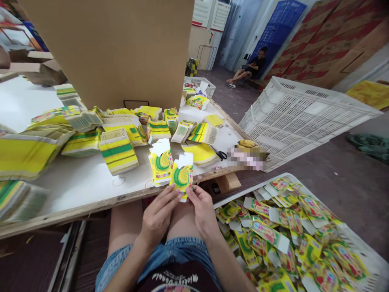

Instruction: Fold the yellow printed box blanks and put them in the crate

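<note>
Together, the left hand (pixel 158 211) and right hand (pixel 203 206) pinch a yellow carton (pixel 181 174) between nearly closed fingers

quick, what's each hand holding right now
Left hand: closed, holding the yellow-green carton, lower left.
Right hand: closed, holding the same carton, lower right.

Left hand (pixel 158 213) and right hand (pixel 203 206) close together, fingertips (pixel 176 192) pinched, bare forearms (pixel 129 259) slanting inward

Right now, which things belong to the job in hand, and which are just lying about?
Likely the job: held yellow-green printed carton; stacked flat yellow-green cartons; white plastic tray of loose cartons.
Apparently lying about: yellow bananas; dark-green heap on floor.
</note>
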Demonstrator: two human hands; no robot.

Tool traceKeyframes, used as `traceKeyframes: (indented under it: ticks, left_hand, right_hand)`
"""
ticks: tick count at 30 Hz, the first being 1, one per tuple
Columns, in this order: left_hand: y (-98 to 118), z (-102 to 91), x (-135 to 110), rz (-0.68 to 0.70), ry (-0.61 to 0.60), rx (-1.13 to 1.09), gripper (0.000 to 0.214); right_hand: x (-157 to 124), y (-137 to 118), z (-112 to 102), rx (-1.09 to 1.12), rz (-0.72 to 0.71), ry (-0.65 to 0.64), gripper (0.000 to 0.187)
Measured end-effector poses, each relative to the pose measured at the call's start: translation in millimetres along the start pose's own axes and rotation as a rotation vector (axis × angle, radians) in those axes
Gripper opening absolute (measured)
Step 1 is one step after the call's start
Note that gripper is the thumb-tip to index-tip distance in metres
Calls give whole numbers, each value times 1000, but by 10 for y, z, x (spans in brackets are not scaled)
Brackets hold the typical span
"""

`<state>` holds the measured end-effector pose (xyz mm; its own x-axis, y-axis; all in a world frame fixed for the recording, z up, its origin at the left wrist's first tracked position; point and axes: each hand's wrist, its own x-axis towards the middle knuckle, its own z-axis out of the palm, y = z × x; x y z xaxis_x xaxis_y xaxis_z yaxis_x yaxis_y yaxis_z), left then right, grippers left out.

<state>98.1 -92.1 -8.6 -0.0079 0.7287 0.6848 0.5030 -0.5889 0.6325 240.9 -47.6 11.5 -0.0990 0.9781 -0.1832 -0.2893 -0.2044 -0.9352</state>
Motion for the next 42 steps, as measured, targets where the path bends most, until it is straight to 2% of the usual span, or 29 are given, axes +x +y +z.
traceKeyframes:
  ticks: [2,5,7,10,13,17,21,24,29,32,36,38,40,42]
  left_hand:
    - [133,79,-30,-110,-1,-147,37]
    - [254,188,-11,-463,151,-471,47]
    - [274,237,26,-702,172,-751,50]
    - [277,273,76,-955,2,-1118,53]
    - [304,270,95,-1070,-95,-1313,57]
    - [301,232,80,-993,-105,-1441,54]
    - [254,215,63,-919,-140,-1419,51]
    - [248,240,72,-912,-136,-1382,55]
    - [221,326,69,-985,-61,-1208,40]
    - [204,362,52,-1021,0,-1042,40]
    - [249,334,53,-914,27,-875,55]
    - [275,294,65,-853,-32,-859,59]
    - [284,253,80,-814,-144,-882,59]
    - [275,223,89,-800,-245,-936,58]
  right_hand:
    - [-27,-20,-82,8,-14,16,29]
    - [-142,-33,-210,29,-18,-6,37]
    - [-251,-23,-266,41,5,-38,44]
    - [-395,18,-283,56,42,-75,41]
    - [-464,71,-254,90,56,-84,40]
    - [-468,119,-248,110,60,-60,44]
    - [-463,112,-296,101,85,-75,37]
    - [-470,83,-330,89,48,-55,33]
    - [-491,82,-354,-88,18,-15,25]
    - [-502,127,-352,-225,-14,27,23]
    - [-486,108,-360,-349,-101,80,21]
    - [-466,39,-384,-322,-145,22,36]
    - [-441,-52,-428,-274,-170,-67,54]
    - [-414,-140,-491,-251,-174,-146,53]
